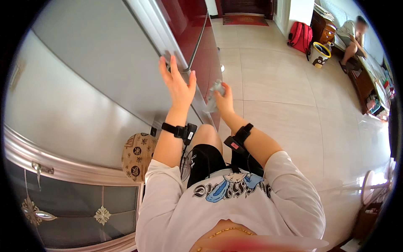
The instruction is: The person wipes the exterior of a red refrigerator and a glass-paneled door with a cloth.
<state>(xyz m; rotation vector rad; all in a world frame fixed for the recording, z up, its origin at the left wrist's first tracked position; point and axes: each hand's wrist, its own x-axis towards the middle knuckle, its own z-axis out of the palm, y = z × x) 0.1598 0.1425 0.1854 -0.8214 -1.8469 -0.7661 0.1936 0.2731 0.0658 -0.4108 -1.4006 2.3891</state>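
A tall refrigerator with a glossy dark red door (pixel 201 53) and a grey side panel (pixel 104 41) stands before me on the left. My left hand (pixel 178 88) has its fingers spread and holds nothing. It is by the refrigerator's front edge, near the lower end of the curved door trim (pixel 197 42); whether the fingertips touch cannot be told. A crumpled pale grey cloth (pixel 211 97) is in my right hand (pixel 224 100), at the red door's lower part. Part of that cloth is hidden behind my fingers. Each forearm wears a black strap with a small device.
A round patterned stool top (pixel 135 157) sits beside my left forearm. Below it is a framed glass door (pixel 75 201) with a key. Across the tiled floor (pixel 277 85) are a red backpack (pixel 300 37), a waste bin (pixel 320 55) and a seated person (pixel 349 37) by a low table.
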